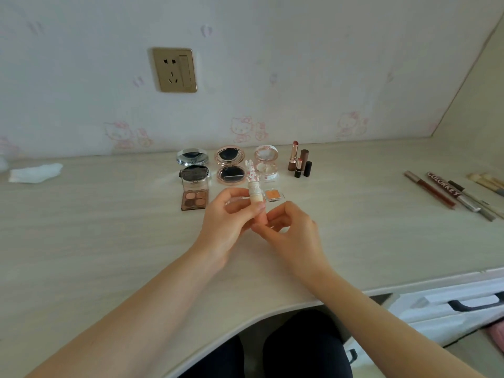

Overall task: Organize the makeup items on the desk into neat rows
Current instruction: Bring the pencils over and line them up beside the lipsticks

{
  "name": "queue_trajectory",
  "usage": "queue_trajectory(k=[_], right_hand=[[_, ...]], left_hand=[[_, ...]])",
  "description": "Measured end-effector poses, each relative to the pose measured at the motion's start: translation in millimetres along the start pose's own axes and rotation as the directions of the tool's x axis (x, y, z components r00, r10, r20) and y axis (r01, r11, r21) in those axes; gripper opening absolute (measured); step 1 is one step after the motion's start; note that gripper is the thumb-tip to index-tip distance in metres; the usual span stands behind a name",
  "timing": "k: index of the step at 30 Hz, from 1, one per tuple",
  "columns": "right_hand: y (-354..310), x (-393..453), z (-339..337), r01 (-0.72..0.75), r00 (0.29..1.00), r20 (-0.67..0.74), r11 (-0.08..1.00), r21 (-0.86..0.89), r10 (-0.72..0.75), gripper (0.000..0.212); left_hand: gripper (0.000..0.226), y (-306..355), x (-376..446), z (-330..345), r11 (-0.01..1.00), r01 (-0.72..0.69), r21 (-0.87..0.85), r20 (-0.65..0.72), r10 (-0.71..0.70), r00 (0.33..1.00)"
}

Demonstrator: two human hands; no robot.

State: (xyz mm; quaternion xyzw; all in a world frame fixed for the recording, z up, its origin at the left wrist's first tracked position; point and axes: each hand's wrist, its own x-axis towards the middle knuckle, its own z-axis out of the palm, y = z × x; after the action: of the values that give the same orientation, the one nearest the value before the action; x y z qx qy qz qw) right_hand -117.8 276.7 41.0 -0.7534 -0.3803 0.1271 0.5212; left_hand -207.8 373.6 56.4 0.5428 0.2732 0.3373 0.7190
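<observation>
My left hand (231, 214) grips a small cream lipstick tube topped with a white rabbit figure (253, 184), held upright above the desk. My right hand (289, 227) pinches the tube's lower end. Behind it stand a silver compact (192, 157), a rose-gold compact (230, 165) and a clear pink compact (266, 160), all open. A brown eyeshadow palette (194, 199) and a small orange blush pan (273, 195) lie in front of them. Three lipsticks (299, 160) stand to the right. Lip glosses and pencils (447, 193) lie at the far right.
A crumpled white tissue (35, 172) lies at the desk's far left. A wall socket (174, 70) sits above the desk. Pale brushes (488, 182) lie at the right edge. White drawers with a black handle (474, 302) stand below right. The desk's curved front edge (272, 309) runs above my lap.
</observation>
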Motion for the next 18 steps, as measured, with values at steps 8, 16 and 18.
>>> queue_trajectory(k=[8, 16, 18], right_hand=[[5.0, 2.0, 12.1, 0.051, 0.995, 0.089, 0.998, -0.032, -0.048, 0.022], [2.8, 23.4, -4.1, 0.01, 0.986, 0.163, 0.996, 0.088, -0.024, 0.016], [1.6, 25.8, -3.4, -0.003, 0.994, 0.108, 0.984, 0.178, -0.016, 0.012]], left_hand=[[0.026, -5.3, -0.9, -17.0, 0.997, -0.038, 0.065, -0.026, 0.04, 0.999], [0.022, -6.4, 0.3, -21.4, 0.938, -0.228, 0.262, -0.006, 0.238, 0.971], [0.025, -9.3, 1.3, -21.7, 0.898, -0.277, 0.342, 0.031, 0.284, 0.958]])
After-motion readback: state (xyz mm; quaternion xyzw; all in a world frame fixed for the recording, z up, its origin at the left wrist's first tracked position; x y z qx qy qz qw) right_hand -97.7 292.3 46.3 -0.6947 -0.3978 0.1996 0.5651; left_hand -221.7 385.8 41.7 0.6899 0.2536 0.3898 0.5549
